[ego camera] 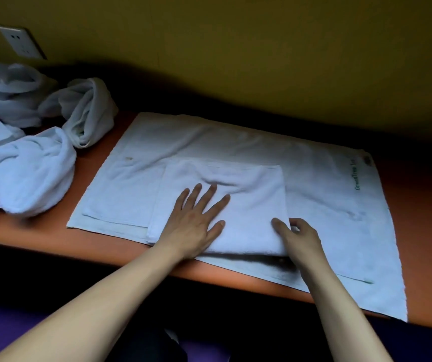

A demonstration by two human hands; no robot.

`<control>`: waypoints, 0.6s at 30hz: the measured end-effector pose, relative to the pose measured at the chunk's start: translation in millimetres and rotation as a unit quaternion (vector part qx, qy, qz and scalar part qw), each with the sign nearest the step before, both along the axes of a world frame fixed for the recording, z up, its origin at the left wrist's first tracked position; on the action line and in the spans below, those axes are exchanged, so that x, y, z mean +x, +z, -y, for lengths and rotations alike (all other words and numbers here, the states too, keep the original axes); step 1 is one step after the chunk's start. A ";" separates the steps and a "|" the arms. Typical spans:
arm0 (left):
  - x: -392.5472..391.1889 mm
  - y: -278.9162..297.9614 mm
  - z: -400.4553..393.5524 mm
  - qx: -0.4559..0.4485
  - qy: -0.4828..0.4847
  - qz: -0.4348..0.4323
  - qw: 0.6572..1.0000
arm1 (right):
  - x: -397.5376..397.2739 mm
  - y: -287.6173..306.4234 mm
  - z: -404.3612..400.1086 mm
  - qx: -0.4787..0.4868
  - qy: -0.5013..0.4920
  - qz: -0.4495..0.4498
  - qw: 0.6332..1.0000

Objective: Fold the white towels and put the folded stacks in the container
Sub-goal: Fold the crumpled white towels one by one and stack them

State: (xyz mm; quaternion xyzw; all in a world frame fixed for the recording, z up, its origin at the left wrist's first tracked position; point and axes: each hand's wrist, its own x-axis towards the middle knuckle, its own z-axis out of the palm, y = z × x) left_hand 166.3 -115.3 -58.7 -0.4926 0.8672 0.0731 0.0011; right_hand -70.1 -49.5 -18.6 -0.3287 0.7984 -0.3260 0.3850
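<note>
Left hand [196, 226] flat, fingers spread, pressing folded towel [235, 205] | right hand [295, 236] apparently pinching its edge | step: fold | next: fold again, grip both layers.

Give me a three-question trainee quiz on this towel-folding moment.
1. True or false: the left hand lies flat on the folded towel.
2. What does the right hand do? A) pinches the folded towel's near right corner B) lifts a crumpled towel C) touches the wall socket
3. Where do the crumpled towels lie: left or right of the spread towel?

Key: 1 true; 2 A; 3 left.
</note>
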 end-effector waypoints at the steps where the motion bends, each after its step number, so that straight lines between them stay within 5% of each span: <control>1: 2.1 2.7 -2.6 0.004 0.007 0.001 1.000 | 0.7 2.3 -2.3 -0.011 -0.002 0.017 1.000; 8: 51.5 7.6 -43.2 0.007 0.239 -0.081 0.968 | 23.1 21.9 0.5 -0.105 -0.038 0.049 0.993; 13: 61.4 9.8 -47.6 0.010 0.266 -0.185 0.946 | 80.2 53.5 19.8 -0.189 0.004 -0.041 0.981; 18: 71.3 4.9 -46.8 0.007 0.282 -0.314 0.907 | 151.3 59.6 34.3 -0.203 0.147 -0.164 0.954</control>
